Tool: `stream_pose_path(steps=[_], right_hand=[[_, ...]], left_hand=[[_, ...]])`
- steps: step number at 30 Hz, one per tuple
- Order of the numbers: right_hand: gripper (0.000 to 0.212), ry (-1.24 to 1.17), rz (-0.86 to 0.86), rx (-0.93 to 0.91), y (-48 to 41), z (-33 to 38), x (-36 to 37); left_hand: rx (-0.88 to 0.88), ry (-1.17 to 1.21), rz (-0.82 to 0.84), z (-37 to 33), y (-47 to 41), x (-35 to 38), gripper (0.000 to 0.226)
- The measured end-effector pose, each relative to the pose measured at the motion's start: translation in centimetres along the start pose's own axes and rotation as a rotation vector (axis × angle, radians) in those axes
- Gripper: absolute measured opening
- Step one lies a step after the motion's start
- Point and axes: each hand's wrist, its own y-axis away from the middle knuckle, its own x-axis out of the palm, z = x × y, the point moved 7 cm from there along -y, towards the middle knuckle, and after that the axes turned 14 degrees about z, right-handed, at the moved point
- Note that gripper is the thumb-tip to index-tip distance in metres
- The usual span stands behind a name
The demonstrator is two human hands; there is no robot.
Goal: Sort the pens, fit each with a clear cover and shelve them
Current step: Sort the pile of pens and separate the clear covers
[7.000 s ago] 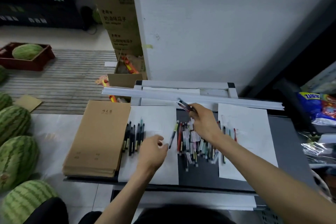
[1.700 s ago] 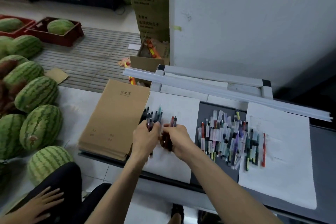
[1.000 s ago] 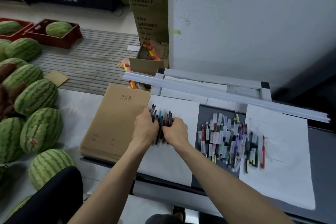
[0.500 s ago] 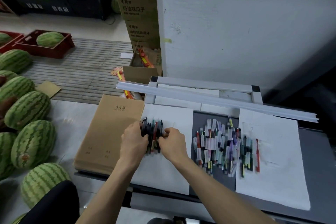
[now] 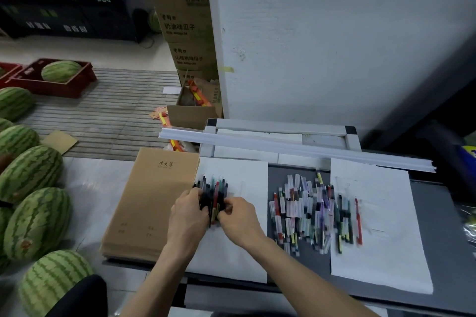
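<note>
A bundle of pens lay near the centre of the frame on the left white sheet, gathered side by side with the tips pointing toward the top of the picture. Most barrels were dark, black or deep green, and one was red. Motion blur hid finer detail. Right of centre, a loose pile of pens was spread over the dark grey tabletop, many wrapped in pale labels too blurred to read. A single red pen lay at that pile's right edge, on the right white sheet.

Just left of the bundle sat a stack of brown notebooks, the top cover printed 作文簿 above a smaller line that could not be read. In the upper middle stood stacked cardboard boxes. One read 奶油味瓜子 and the one below it 山核桃味瓜子. Watermelons lined the left edge.

The left hand came up from the bottom of the frame on a bare forearm, back upward, with its fingers curled against the bundle's left side. The right hand met it from the other side, thumb and fingertips bent in on the bundle's right side. Both hands gripped the bundle, squeezing it between them.
</note>
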Motion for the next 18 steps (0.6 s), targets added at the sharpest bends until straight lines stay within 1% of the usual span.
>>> stream_pose_path(steps=[3, 6, 8, 11, 13, 16, 18], right_hand=[[0.014, 0.032, 0.013, -0.017, 0.2, 0.0, -0.1], [0.014, 0.1, 0.001, -0.041, 1.1, 0.2, -0.6], [0.021, 0.168, -0.013, -0.059, 2.0, 0.3, -1.4], [0.037, 0.34, -0.013, -0.084, 3.3, -0.1, -2.5], [0.043, 0.426, -0.014, -0.097, 4.0, -0.7, -3.3], [0.039, 0.508, -0.047, -0.105, 5.1, -1.7, -4.6], [0.041, 0.54, -0.085, -0.113, 5.9, -2.5, -5.6]], left_hand=[[-0.002, -0.019, 0.015, -0.1, 0.1, 0.0, 0.022], [-0.006, -0.051, 0.04, -0.3, 0.3, 0.2, 0.026], [-0.01, -0.085, 0.058, -0.5, 0.4, 0.3, 0.029], [0.004, -0.124, 0.058, -1.3, 0.8, 0.3, 0.031], [0.024, -0.155, 0.059, -2.0, 1.0, 0.4, 0.031], [0.066, -0.19, 0.076, -3.2, 1.2, 1.1, 0.036], [0.101, -0.208, 0.111, -4.3, 1.4, 1.9, 0.04]])
